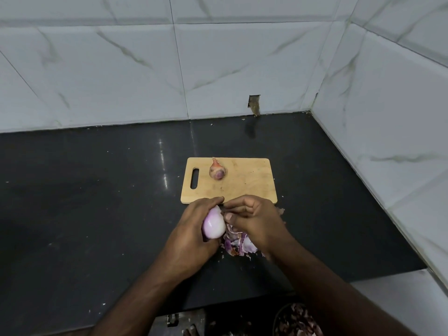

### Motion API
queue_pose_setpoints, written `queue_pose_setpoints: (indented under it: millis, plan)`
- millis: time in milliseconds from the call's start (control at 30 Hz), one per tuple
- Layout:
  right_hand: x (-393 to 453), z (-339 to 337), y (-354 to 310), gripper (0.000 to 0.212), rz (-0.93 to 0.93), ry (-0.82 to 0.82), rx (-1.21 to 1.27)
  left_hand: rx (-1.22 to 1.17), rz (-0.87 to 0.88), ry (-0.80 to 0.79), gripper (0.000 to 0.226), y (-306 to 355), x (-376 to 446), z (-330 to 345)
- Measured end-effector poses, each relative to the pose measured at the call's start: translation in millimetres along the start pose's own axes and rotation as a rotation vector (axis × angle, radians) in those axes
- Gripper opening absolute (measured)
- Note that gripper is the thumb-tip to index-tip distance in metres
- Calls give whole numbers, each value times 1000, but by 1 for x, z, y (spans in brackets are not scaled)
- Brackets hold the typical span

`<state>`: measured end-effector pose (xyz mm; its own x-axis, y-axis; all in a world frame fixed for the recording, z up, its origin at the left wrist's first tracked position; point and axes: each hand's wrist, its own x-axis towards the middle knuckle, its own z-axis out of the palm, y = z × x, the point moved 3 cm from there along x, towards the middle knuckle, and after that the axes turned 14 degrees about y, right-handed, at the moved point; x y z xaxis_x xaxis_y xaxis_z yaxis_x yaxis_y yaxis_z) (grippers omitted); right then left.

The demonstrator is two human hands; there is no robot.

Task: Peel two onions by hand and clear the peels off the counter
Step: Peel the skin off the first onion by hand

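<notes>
My left hand (pixel 191 236) grips a pale, purple-tinged onion (pixel 213 225), mostly bare of skin, just in front of the wooden cutting board (pixel 244 187). My right hand (pixel 254 220) pinches at the onion's top end with curled fingers. Under my right hand a heap of purple and white peels (pixel 238 244) lies on the black counter (pixel 97 202). A second onion (pixel 217 170), still in its brown skin, lies on the board near its handle slot.
White marble-look tiled walls close the counter at the back and right. Below the counter's front edge, a bin (pixel 298 320) holds purple peels. Small peel flakes are scattered near the board's right corner (pixel 281 210).
</notes>
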<state>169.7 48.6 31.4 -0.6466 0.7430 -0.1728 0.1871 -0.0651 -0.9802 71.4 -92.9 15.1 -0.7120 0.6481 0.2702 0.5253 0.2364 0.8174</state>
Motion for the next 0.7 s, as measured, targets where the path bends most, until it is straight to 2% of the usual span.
queue_pose_setpoints:
  millis: [133,267,400,567,700]
  plan:
    - [-4,6,6,23,17,76,72,47,42,-18,77,0,-1,2]
    - [-3,12,7,31,-103,148,-77,73,24,14,78,2,0,5]
    - [-10,20,8,30,-230,90,-198,56,-66,69,81,-4,3,2]
    - [3,4,11,24,-94,73,-207,-6,-156,16,87,-9,7,-4]
    - [3,3,10,30,45,-48,-9,-20,-126,4,85,-7,6,-1]
